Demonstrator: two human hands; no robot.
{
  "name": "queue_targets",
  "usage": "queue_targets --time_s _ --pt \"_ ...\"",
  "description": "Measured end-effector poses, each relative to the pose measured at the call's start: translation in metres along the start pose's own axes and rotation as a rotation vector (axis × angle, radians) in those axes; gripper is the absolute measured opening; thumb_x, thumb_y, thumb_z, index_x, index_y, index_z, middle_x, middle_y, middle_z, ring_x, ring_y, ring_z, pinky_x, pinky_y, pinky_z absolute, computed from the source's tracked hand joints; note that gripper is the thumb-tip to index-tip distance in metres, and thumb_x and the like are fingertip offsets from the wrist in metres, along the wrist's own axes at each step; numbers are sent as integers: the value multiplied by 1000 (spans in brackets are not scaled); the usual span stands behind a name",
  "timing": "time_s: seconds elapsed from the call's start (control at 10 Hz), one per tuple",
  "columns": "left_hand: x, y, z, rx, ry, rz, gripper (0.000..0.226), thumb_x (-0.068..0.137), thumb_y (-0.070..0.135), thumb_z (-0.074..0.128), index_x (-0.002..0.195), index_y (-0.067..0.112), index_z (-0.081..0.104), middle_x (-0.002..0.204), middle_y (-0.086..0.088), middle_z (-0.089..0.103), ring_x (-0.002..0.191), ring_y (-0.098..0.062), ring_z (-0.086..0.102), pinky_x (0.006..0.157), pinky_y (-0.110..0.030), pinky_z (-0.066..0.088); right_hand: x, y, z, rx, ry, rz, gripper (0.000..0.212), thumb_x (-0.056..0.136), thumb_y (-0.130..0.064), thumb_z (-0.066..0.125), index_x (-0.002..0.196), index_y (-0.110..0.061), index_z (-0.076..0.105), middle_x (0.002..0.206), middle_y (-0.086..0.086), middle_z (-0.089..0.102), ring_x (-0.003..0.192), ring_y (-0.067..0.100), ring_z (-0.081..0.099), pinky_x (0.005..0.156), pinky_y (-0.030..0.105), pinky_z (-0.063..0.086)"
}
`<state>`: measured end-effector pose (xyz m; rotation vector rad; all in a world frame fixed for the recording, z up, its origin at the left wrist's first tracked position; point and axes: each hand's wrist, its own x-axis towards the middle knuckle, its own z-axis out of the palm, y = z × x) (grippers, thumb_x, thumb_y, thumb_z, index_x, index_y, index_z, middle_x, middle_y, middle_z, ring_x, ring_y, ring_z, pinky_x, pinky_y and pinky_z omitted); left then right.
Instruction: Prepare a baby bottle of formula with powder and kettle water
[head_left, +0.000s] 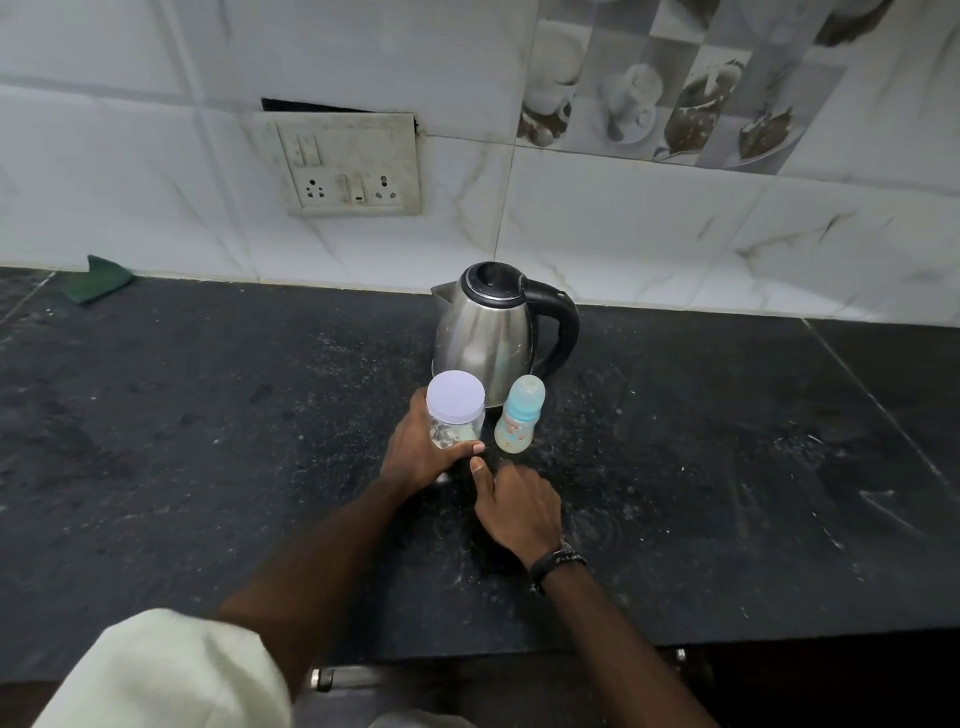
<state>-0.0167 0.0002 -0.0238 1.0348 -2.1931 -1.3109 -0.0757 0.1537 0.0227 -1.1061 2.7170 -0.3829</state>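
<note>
A clear jar with a white lid (455, 402) stands on the black counter (208, 441), and my left hand (418, 449) is wrapped around its lower part. Just right of it stands a capped baby bottle (518, 415) with a pale blue collar, upright and untouched. Behind both sits a steel kettle (491, 332) with a black handle to the right and its lid down. My right hand (519, 506) rests on the counter in front of the bottle, fingers curled loosely, thumb pointing toward the jar, holding nothing.
A switch and socket panel (350, 166) is on the tiled wall behind. A green cloth (98, 280) lies at the far left against the wall. The counter's front edge (519, 652) runs close to me, with a metal drawer handle below.
</note>
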Motion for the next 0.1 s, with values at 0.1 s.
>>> queue_targets --time_s 0.1 --pt "-3 -7 5 3 24 50 119 56 69 85 150 25 27 152 -3 46 139 -25 46 110 -43 44 2 4 15 -11 134 25 52 100 -50 33 114 -8 60 113 16 63 102 36 61 78 42 49"
